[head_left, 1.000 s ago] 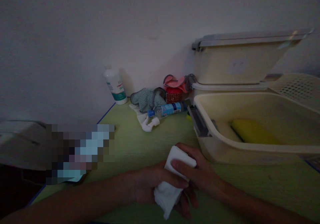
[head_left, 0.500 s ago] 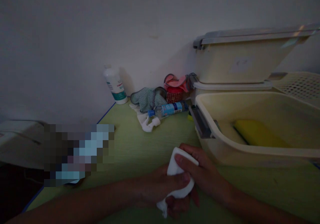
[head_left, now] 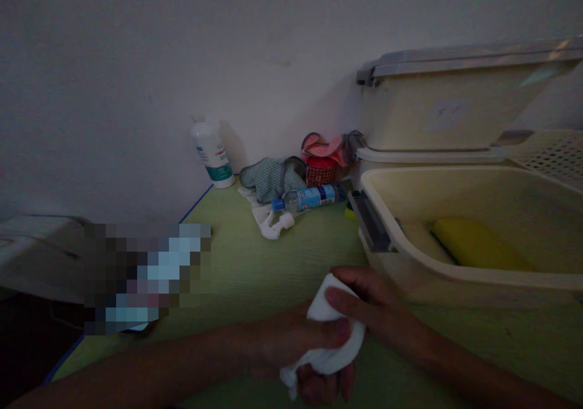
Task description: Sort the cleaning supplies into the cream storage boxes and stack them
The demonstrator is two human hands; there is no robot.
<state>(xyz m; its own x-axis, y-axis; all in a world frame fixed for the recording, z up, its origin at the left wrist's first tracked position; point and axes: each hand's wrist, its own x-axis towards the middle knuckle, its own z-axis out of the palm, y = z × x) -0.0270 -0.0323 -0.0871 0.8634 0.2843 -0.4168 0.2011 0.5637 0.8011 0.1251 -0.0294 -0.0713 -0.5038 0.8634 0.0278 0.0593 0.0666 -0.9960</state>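
Both hands hold a folded white cloth (head_left: 342, 349) low in the middle of the view; whether it is woven or paper I cannot tell. My left hand (head_left: 305, 336) is closed on its lower part, thumb across the front and fingers curled underneath. A loose, crumpled end hangs down below the left hand. My right hand (head_left: 371, 305) grips the upper right part, its thumb on the front face and its other fingers mostly hidden behind. The green tabletop (head_left: 237, 281) lies beneath both hands.
A cream bin (head_left: 410, 278) holding a yellow sponge (head_left: 478, 242) stands at right, with a lidded bin (head_left: 455, 105) behind. Along the wall are a white bottle (head_left: 214, 157), grey mesh cloth (head_left: 273, 178), red container (head_left: 320, 172), blue-labelled bottle (head_left: 314, 198) and white spray head (head_left: 273, 225). A blurred-out device (head_left: 155, 275) lies left.
The cloth has been turned slightly and its lower part bulges further right between my hands. Both hands keep their hold. The whole view has shifted a little.
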